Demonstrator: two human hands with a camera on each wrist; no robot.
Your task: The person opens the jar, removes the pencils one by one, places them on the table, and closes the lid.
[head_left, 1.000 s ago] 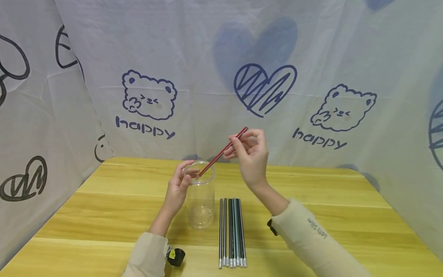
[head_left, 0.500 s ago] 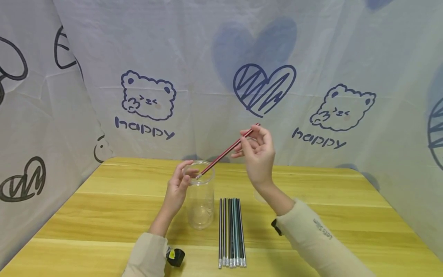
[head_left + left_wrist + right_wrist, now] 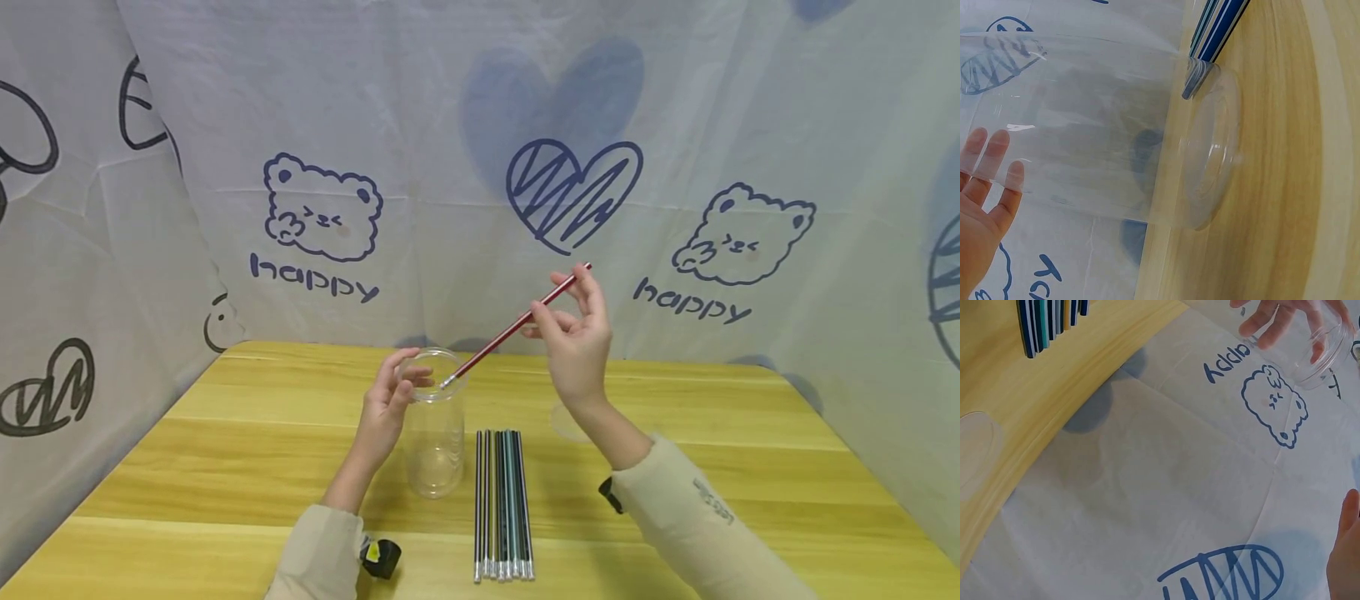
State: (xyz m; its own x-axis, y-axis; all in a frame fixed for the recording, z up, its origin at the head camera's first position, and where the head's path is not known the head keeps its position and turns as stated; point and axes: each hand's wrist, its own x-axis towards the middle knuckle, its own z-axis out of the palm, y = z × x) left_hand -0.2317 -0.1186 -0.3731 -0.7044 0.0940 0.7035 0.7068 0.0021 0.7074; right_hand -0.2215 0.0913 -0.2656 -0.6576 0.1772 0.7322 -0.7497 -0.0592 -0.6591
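Observation:
A clear plastic jar [image 3: 435, 446] stands upright on the table. My left hand [image 3: 386, 408] grips it at the side just below the rim; in the left wrist view its fingertips [image 3: 999, 145] lie against the wall. Between thumb and fingers, my right hand [image 3: 577, 342] pinches a red pencil [image 3: 504, 335] near its upper end. The pencil slants down to the left, its eraser end at the right side of the jar's mouth. In the right wrist view only part of the right hand [image 3: 1344, 556] shows, and the pencil is out of sight.
Several dark, teal and yellowish pencils [image 3: 502, 500] lie side by side right of the jar, eraser ends towards me. A clear round lid [image 3: 566, 422] lies flat behind my right wrist. A printed cloth [image 3: 465, 167] hangs behind the wooden table [image 3: 225, 433].
My right hand has moved right, drawing the red pencil's eraser end from inside the jar's mouth towards its right rim. The lid has come into sight. The left hand stays still.

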